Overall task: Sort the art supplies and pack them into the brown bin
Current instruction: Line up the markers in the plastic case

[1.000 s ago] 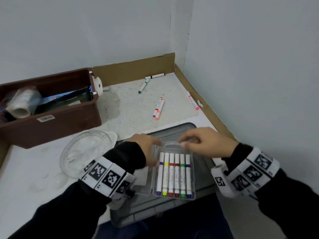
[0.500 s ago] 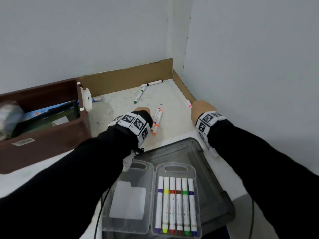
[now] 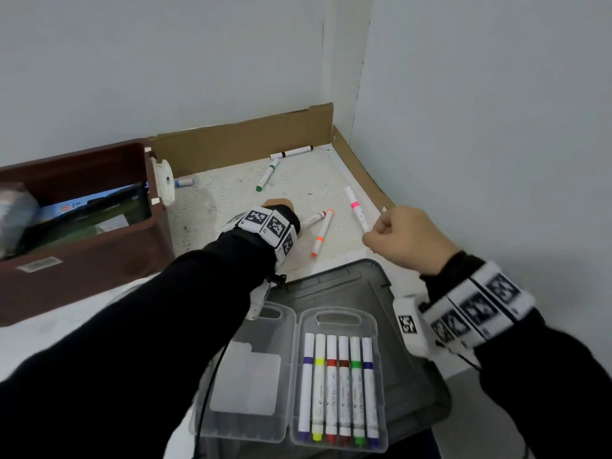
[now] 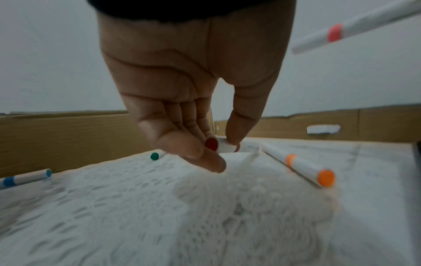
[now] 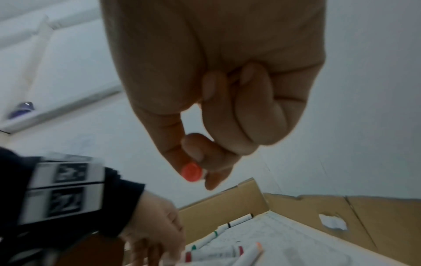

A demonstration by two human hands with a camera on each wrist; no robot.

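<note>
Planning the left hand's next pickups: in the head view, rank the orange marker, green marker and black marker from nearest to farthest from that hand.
1. Orange marker, on the mat just right of the left hand.
2. Green marker, farther back, mid-mat.
3. Black marker, farthest, against the cardboard back wall.

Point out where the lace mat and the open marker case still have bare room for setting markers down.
In the clear case, bare slots flank the six markers. The lace mat is bare between the brown bin and the left hand, which pinches the red marker. It is crowded around the orange marker and the far-corner green marker.
</note>
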